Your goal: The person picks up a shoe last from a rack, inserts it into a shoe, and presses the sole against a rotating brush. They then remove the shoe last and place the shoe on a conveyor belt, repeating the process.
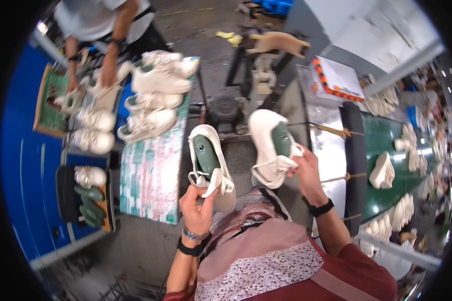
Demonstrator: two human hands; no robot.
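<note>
In front of my body I hold two cream-coloured sneakers, each with a green shoe last inside. My left hand (198, 206) grips the left sneaker (225, 173) by its tongue, toe end toward me; its green last (206, 156) shows through the opening. My right hand (305, 168) pinches the right sneaker (262, 131) near its laces and tongue. That shoe is tilted, showing its side, and another green last (281, 139) sits in it. The two shoes are apart and off any surface.
A paint-smeared table (153, 183) on my left carries several cream sneakers (160, 80). Beyond it a co-worker's hand (109, 72) touches a shoe. Green lasts (90, 205) lie in a bin. At right stand a striped-edge box (338, 79) and a green conveyor (381, 131) with shoes.
</note>
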